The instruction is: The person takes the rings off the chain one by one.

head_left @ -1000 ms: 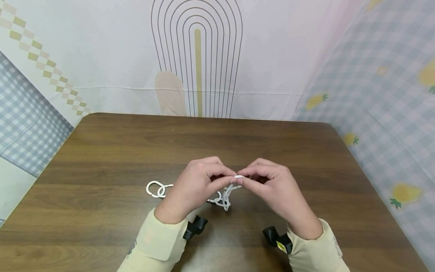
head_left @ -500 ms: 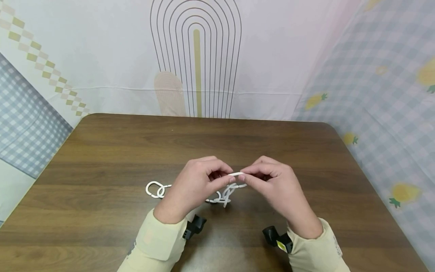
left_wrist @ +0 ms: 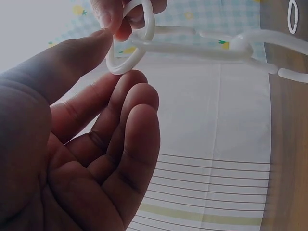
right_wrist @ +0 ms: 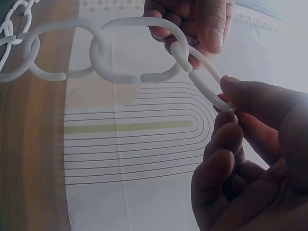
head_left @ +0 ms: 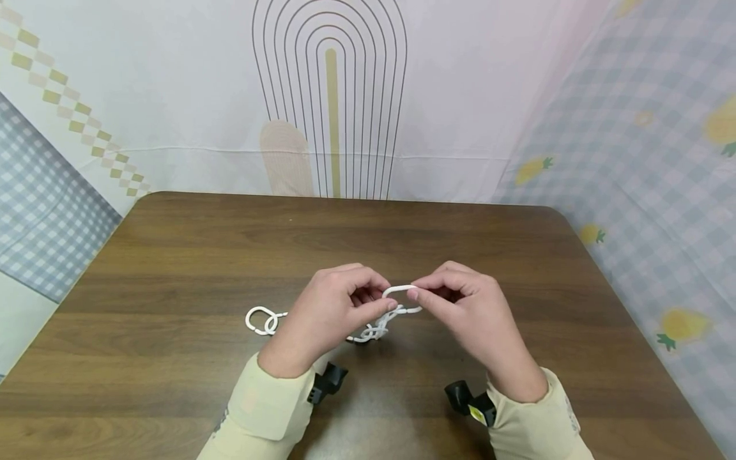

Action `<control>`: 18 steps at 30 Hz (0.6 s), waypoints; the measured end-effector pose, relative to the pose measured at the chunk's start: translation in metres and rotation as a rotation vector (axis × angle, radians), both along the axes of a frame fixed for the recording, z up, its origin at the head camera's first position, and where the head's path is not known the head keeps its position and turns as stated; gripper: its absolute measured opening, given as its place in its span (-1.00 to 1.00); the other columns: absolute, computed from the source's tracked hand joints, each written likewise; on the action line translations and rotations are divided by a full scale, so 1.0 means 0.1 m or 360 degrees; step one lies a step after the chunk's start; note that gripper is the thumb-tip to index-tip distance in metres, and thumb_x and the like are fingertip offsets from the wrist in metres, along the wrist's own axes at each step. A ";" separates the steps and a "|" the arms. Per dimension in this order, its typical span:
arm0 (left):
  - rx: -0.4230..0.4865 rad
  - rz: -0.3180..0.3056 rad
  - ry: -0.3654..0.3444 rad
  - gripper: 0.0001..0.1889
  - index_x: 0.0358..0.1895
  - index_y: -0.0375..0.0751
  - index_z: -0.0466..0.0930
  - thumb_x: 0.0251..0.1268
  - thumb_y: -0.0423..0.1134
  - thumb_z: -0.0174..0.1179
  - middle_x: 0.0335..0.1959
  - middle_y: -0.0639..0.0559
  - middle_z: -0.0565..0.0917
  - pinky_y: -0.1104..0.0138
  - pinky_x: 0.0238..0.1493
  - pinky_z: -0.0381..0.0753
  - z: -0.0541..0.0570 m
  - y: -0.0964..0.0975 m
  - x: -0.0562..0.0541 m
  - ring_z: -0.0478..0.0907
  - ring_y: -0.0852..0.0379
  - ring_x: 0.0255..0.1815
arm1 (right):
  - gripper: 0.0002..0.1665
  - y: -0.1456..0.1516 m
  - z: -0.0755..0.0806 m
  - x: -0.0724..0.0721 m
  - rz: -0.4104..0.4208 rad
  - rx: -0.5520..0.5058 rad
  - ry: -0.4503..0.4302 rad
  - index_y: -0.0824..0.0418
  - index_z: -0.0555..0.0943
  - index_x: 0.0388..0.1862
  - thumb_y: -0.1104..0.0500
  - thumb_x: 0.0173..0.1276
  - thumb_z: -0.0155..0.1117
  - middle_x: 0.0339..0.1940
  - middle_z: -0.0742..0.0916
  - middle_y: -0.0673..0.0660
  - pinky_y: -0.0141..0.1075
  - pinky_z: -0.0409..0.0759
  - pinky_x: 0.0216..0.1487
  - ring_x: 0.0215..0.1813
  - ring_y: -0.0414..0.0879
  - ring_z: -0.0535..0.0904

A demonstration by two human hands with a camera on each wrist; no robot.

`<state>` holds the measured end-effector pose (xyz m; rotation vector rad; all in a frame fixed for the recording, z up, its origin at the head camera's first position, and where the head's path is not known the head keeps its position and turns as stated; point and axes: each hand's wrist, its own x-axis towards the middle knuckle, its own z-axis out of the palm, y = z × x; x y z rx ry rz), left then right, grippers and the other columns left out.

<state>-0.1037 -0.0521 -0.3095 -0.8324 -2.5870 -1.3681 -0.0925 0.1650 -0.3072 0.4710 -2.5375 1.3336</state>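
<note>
Head view, lower center: pinching a white link (right_wrist: 208, 91) by its right end with the right hand (head_left: 467, 303), its left end lightly held between thumb and finger of the left hand (head_left: 335, 308), likely lifted off the table (head_left: 477, 246) for access from 2 sides. Joined to a drooping chain (right_wrist: 137, 21), with 2 links at left. Smooth, oval, split by a small gap along 1 side.

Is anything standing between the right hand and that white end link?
Nothing visible does: the right hand already pinches the end link directly. The rest of the chain leads off from the link's opposite end, away from that grip.
</note>
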 end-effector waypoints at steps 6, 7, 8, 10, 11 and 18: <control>0.0015 -0.0008 -0.0037 -0.90 -0.27 -0.09 0.72 0.20 -0.24 0.45 -0.42 0.23 0.64 0.43 -0.29 0.63 -0.01 0.00 0.00 0.56 0.36 -0.41 | -0.95 0.00 0.00 0.01 -0.0034 -0.0043 -0.0014 0.06 0.82 -0.36 0.15 0.20 0.56 -0.49 0.68 -0.15 -0.38 0.45 -0.49 -0.48 -0.18 0.48; 0.0019 -0.0009 -0.0046 -0.90 -0.27 -0.09 0.72 0.21 -0.24 0.45 -0.42 0.23 0.64 0.43 -0.29 0.63 -0.01 0.00 0.00 0.56 0.36 -0.41 | -0.95 0.01 0.00 0.01 -0.0038 -0.0050 -0.0012 0.06 0.82 -0.36 0.15 0.20 0.56 -0.49 0.68 -0.15 -0.39 0.44 -0.49 -0.48 -0.18 0.48; 0.0023 -0.0011 -0.0053 -0.91 -0.27 -0.09 0.72 0.21 -0.24 0.44 -0.42 0.23 0.65 0.43 -0.29 0.64 -0.01 0.00 0.00 0.56 0.37 -0.40 | -0.95 0.01 0.00 0.01 -0.0041 -0.0057 -0.0009 0.05 0.82 -0.36 0.15 0.20 0.56 -0.49 0.68 -0.14 -0.39 0.44 -0.50 -0.49 -0.18 0.48; 0.0022 -0.0009 -0.0066 -0.90 -0.28 -0.08 0.71 0.21 -0.24 0.45 -0.42 0.23 0.65 0.43 -0.29 0.64 -0.01 0.00 0.00 0.57 0.37 -0.40 | -0.95 0.01 0.01 0.01 -0.0050 -0.0071 -0.0008 0.06 0.82 -0.35 0.15 0.21 0.56 -0.49 0.68 -0.14 -0.39 0.44 -0.50 -0.49 -0.17 0.48; 0.0021 -0.0008 -0.0069 -0.91 -0.28 -0.07 0.71 0.21 -0.24 0.44 -0.42 0.23 0.66 0.43 -0.28 0.64 -0.01 0.00 0.00 0.57 0.37 -0.40 | -0.95 0.01 0.01 0.01 -0.0056 -0.0075 -0.0009 0.06 0.82 -0.35 0.14 0.22 0.55 -0.48 0.68 -0.14 -0.39 0.44 -0.50 -0.49 -0.17 0.48; 0.0014 0.0004 -0.0072 -0.88 -0.27 -0.07 0.71 0.18 -0.23 0.47 -0.41 0.23 0.67 0.45 -0.26 0.65 0.00 0.01 0.00 0.59 0.37 -0.39 | -0.93 0.00 0.04 0.02 -0.0121 -0.0133 -0.0024 0.05 0.82 -0.37 0.09 0.23 0.55 -0.46 0.70 -0.12 -0.38 0.44 -0.50 -0.48 -0.16 0.49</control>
